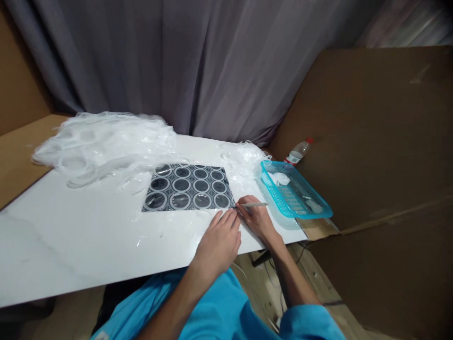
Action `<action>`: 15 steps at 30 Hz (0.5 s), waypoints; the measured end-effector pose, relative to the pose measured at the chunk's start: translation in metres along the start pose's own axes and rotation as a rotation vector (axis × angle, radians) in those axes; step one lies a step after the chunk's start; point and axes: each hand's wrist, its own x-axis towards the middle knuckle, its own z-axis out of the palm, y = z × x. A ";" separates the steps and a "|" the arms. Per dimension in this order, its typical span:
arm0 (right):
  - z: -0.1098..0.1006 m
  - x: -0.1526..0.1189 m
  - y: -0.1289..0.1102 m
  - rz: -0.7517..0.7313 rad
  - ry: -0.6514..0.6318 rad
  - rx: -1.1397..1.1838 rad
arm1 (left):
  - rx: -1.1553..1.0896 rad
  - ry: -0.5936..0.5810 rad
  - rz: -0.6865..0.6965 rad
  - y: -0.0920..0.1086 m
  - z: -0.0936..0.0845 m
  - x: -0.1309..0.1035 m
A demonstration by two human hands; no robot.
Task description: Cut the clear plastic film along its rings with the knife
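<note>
The dark sheet with ring pattern [191, 189] lies flat on the white bench [88, 241], in front of the person; I take its middle as the centre of the clock. At 4 o'clock, by its near corner, both hands meet. The right hand [255, 218] is closed around a slim pale tool [255, 204], whose tip end points to this corner, probably held like a pen for fine control. The left hand [219, 238] rests palm down with its fingers stretched, perhaps to keep the work steady; if the fingertips pinch something small, I cannot tell.

A large heap of clear and white material [113, 137] spreads at 10 o'clock and a smaller heap [244, 158] at 2 o'clock, maybe so that both stay within reach. The blue basket [276, 198] stands at 3 o'clock, beside the right hand, with white pieces [281, 178] inside. A bottle [299, 151] stands behind it, likely to be out of the way
</note>
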 end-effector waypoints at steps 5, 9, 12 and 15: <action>0.004 -0.003 -0.002 -0.052 -0.016 -0.087 | -0.006 0.006 0.003 0.001 0.001 0.000; 0.002 -0.003 -0.006 -0.049 -0.018 -0.118 | -0.007 0.036 0.001 0.002 0.003 0.001; 0.002 -0.001 -0.006 -0.054 -0.033 -0.129 | -0.006 0.052 -0.003 0.003 0.002 0.003; 0.003 0.000 -0.004 -0.030 -0.006 -0.141 | -0.003 0.052 0.001 0.003 0.001 0.004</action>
